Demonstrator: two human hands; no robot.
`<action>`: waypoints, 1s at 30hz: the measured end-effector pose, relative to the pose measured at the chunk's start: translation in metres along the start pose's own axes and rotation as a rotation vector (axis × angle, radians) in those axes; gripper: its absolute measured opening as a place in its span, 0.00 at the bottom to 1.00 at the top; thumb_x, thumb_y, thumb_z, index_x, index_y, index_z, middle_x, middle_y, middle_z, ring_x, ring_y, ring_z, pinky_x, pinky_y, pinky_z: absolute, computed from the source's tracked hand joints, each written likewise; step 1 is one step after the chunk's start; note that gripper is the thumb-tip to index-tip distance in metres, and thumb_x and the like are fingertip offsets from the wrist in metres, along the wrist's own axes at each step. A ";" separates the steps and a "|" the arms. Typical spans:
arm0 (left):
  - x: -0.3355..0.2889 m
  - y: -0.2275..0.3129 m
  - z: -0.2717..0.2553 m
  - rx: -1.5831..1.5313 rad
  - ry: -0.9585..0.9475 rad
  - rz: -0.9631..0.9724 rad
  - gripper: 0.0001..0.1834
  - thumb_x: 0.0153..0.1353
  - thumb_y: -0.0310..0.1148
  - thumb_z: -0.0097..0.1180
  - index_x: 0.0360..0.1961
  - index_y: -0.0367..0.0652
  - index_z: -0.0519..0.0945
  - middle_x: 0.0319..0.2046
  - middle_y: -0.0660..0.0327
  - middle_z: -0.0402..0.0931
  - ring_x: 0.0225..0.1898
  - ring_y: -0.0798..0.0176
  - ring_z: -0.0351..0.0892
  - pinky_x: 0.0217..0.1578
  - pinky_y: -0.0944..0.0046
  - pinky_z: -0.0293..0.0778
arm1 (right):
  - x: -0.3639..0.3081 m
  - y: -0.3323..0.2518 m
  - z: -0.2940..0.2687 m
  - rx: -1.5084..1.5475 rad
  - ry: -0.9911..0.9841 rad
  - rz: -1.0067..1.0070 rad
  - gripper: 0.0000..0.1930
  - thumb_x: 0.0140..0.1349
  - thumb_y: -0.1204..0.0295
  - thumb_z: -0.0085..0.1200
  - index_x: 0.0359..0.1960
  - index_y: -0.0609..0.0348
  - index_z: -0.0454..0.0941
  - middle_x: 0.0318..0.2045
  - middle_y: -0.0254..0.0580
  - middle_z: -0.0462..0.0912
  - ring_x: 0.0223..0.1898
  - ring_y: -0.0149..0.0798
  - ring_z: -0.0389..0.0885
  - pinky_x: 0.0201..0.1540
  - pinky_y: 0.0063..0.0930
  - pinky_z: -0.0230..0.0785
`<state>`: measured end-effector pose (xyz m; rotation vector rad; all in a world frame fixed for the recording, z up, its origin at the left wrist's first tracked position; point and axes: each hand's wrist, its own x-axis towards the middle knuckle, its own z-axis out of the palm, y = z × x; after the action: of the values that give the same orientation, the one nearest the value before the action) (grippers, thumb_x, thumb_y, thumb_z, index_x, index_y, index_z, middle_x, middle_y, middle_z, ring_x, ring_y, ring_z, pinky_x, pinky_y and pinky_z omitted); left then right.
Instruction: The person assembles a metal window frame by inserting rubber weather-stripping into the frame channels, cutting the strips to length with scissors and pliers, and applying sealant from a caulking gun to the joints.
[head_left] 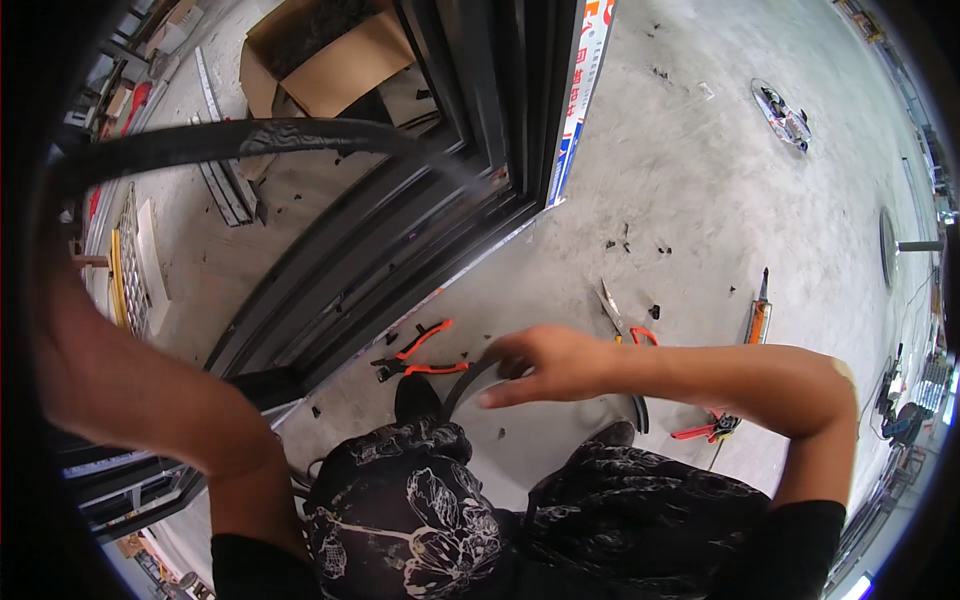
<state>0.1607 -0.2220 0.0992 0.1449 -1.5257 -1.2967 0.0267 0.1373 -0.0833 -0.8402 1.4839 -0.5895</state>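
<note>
The person's left arm bends up at the far side, its hand [58,275] so dark and smeared that I can't tell whether it grips the black strip [310,134] arching from there toward the dark frame's [372,240] inner corner. The right forearm crosses level above the knees, fingers loosely curled round a dark curved band [462,389] (red and blue lettering marks the frame's white film [580,100]).

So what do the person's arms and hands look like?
Both arms are bare below short black sleeves, plain as far as they show. The right hand wears no glove, and no watch shows on its wrist. The left hand is too dark and blurred to tell.
</note>
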 end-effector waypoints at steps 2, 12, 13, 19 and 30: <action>-0.021 0.012 -0.036 0.005 0.095 -0.065 0.16 0.72 0.33 0.49 0.54 0.34 0.76 0.42 0.53 0.81 0.44 0.60 0.80 0.48 0.63 0.76 | 0.037 0.017 0.026 0.157 0.002 -0.068 0.44 0.57 0.43 0.62 0.65 0.64 0.66 0.52 0.54 0.80 0.55 0.49 0.78 0.56 0.35 0.72; -0.199 -0.010 -0.118 0.690 0.235 -0.558 0.16 0.72 0.35 0.49 0.54 0.36 0.69 0.36 0.56 0.77 0.38 0.62 0.78 0.45 0.64 0.75 | 0.107 0.079 0.035 0.396 0.749 -0.007 0.13 0.62 0.63 0.59 0.42 0.58 0.80 0.39 0.45 0.84 0.38 0.45 0.83 0.43 0.38 0.75; -0.206 -0.005 -0.108 0.790 0.195 -0.611 0.15 0.72 0.35 0.49 0.53 0.37 0.68 0.33 0.58 0.76 0.35 0.64 0.76 0.43 0.65 0.75 | 0.105 0.081 0.031 0.012 0.955 -0.032 0.08 0.60 0.67 0.59 0.35 0.59 0.82 0.34 0.44 0.85 0.32 0.46 0.83 0.38 0.37 0.75; -0.234 -0.036 -0.137 0.897 0.169 -0.528 0.19 0.69 0.32 0.56 0.56 0.37 0.66 0.42 0.57 0.75 0.42 0.62 0.76 0.45 0.64 0.75 | 0.161 0.088 -0.033 -0.443 1.193 0.179 0.11 0.60 0.62 0.57 0.35 0.56 0.81 0.37 0.46 0.81 0.35 0.52 0.83 0.36 0.45 0.76; -0.219 -0.064 -0.151 0.894 0.167 -0.479 0.29 0.68 0.31 0.55 0.67 0.34 0.62 0.54 0.49 0.75 0.54 0.57 0.76 0.56 0.62 0.72 | 0.133 0.092 -0.045 -0.796 0.384 0.322 0.14 0.52 0.60 0.62 0.32 0.57 0.82 0.35 0.50 0.84 0.40 0.52 0.84 0.41 0.44 0.77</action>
<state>0.3328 -0.1975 -0.1122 1.2149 -1.8863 -0.8180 -0.0267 0.0818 -0.2324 -1.0863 2.2069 0.1241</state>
